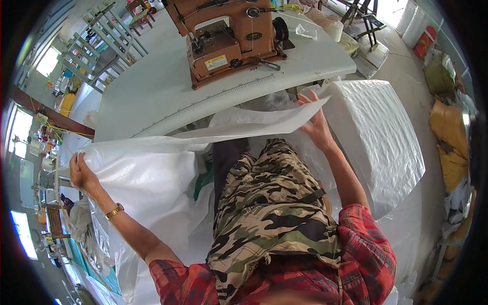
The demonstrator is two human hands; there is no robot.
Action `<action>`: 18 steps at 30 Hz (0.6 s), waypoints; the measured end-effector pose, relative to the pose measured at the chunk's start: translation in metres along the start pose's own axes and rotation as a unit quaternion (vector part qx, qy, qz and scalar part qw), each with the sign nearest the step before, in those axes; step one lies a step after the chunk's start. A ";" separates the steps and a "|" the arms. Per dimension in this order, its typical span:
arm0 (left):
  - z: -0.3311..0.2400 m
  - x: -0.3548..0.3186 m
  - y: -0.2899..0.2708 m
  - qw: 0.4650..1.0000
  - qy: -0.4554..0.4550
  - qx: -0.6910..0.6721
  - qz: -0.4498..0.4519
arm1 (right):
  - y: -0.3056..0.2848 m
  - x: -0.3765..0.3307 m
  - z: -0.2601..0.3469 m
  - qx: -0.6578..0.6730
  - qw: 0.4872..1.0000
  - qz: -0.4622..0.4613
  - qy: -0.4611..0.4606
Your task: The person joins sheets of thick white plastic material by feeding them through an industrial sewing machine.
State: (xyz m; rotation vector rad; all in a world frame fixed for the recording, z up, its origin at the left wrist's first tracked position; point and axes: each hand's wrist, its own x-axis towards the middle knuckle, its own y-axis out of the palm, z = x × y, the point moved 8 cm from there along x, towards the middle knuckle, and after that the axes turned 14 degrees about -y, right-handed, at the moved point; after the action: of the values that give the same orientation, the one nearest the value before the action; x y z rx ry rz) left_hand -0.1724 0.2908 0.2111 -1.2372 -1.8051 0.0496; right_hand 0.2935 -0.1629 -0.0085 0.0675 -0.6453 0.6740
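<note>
A long piece of white plastic sheeting (152,165) stretches across my lap in front of the table. At the left, my left hand (85,175) is closed on its upper corner, and a glossy wide part of it hangs down from there. Its narrow far end rises toward my right hand (317,124). That hand is open, with fingers stretched out, and the sheet's tip crosses in front of the palm, hiding part of it. Beyond the sheet, a brown sewing machine (229,43) stands on the pale table (152,86), which has a ruler scale (203,104) along its near edge.
A stack of white woven plastic sheets (378,142) stands close to my right arm. Farther right, yellow and green bundles (450,132) lie along the wall. Grey metal racks (104,56) stand at the far left. A dark reddish beam (51,112) borders the table's left side.
</note>
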 end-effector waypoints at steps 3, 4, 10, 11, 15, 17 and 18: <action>0.007 0.007 0.003 1.000 -0.010 -0.002 0.009 | 0.006 0.013 -0.034 0.237 0.964 -0.061 0.107; 0.011 0.011 0.005 1.000 -0.017 0.017 0.010 | 0.013 0.017 -0.031 0.255 0.963 -0.030 0.084; 0.040 0.042 0.010 0.994 -0.012 0.104 0.011 | 0.032 0.030 0.001 0.201 0.979 0.034 0.021; 0.047 0.050 0.011 0.993 -0.019 0.112 0.006 | 0.028 0.034 0.002 0.176 0.984 -0.022 0.029; 0.063 0.073 0.034 0.980 0.044 0.189 0.046 | 0.054 0.052 -0.005 0.127 0.985 -0.062 0.103; 0.069 0.075 0.045 0.975 0.054 0.209 0.057 | 0.068 0.067 -0.010 0.104 0.986 -0.086 0.094; 0.073 0.076 0.044 0.982 0.027 0.183 0.038 | 0.071 0.073 -0.015 0.075 0.987 -0.102 0.102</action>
State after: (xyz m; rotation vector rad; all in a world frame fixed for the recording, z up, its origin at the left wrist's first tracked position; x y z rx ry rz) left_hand -0.1968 0.4013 0.1972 -1.0319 -1.6122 0.3713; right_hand 0.3020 -0.0622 0.0115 0.1993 -0.3829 0.5222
